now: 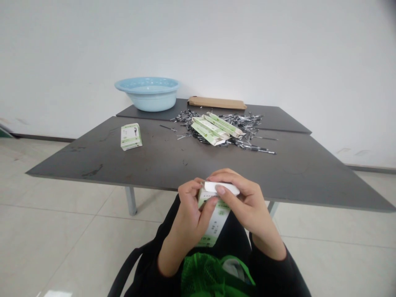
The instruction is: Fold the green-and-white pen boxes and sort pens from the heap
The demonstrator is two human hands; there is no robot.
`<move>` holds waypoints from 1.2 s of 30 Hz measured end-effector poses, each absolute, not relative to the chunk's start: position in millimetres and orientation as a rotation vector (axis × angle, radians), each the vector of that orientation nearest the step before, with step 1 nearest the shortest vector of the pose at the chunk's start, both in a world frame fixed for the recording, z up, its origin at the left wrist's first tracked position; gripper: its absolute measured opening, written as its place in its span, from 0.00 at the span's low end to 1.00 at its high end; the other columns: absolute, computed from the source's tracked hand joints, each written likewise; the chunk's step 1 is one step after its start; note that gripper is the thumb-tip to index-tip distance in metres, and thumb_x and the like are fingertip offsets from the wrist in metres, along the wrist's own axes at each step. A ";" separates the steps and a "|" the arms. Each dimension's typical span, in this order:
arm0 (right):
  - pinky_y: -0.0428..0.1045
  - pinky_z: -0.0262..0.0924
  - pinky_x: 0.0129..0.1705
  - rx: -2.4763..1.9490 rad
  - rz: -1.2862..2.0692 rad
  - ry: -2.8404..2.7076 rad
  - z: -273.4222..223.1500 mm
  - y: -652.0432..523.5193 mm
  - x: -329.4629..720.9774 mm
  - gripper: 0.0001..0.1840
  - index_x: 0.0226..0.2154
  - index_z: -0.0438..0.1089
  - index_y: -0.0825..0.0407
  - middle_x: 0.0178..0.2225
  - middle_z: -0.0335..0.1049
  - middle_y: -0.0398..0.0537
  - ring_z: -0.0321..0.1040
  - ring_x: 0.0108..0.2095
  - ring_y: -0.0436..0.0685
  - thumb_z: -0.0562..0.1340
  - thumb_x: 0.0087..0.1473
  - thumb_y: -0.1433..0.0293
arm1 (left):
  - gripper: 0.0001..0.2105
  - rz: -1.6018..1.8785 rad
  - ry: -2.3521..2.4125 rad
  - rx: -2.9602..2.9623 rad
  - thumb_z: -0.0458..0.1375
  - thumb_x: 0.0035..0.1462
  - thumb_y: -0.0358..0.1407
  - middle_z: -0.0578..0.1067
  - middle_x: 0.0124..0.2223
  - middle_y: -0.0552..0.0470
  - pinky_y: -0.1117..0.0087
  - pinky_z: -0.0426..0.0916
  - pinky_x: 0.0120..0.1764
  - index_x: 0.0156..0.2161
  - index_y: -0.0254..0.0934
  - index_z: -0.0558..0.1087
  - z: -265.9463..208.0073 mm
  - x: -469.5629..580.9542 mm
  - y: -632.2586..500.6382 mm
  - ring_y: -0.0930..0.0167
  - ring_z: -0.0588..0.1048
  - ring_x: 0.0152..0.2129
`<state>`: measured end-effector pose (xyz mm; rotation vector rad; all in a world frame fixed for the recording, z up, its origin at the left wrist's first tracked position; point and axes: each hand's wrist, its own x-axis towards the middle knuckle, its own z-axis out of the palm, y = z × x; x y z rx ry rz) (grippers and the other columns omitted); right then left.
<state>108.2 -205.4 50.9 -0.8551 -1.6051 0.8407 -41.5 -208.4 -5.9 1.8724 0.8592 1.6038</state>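
Right now both hands sit low, in front of the near table edge, above the lap. Left hand point(189, 214) is wrapped around a small white-and-green carton point(215, 225), thumb on its front face. Right hand point(247, 202) pinches the carton's white top flap, fingers point(221, 189) curled over it. Carton is held roughly upright, tilted slightly, clear of the table.

Surface: dark grey table point(198, 165), matte, a few scuffs and smears on the left part. A second dark tabletop butts against it at the far side. On it: a closed carton point(131, 136) lying flat at left, a heap of pens point(235, 130) mid-right with several flattened cartons point(213, 127) on top, a pale blue basin point(150, 93) at the back left, a brown cardboard piece point(217, 102) at the back.

Room: plain white wall, dark skirting, light floor tiles. Green mesh bag point(213, 276) rests on the lap.
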 end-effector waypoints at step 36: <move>0.48 0.66 0.49 -0.713 1.111 -1.527 42.6 -215.7 116.8 0.09 0.44 0.74 0.45 0.47 0.75 0.46 0.72 0.48 0.54 0.63 0.63 0.72 | 0.26 1.502 0.924 1.953 0.55 0.65 0.31 0.67 0.56 0.44 0.61 0.68 0.53 0.64 0.46 0.54 -11.1 -51.7 -216.3 0.64 0.71 0.53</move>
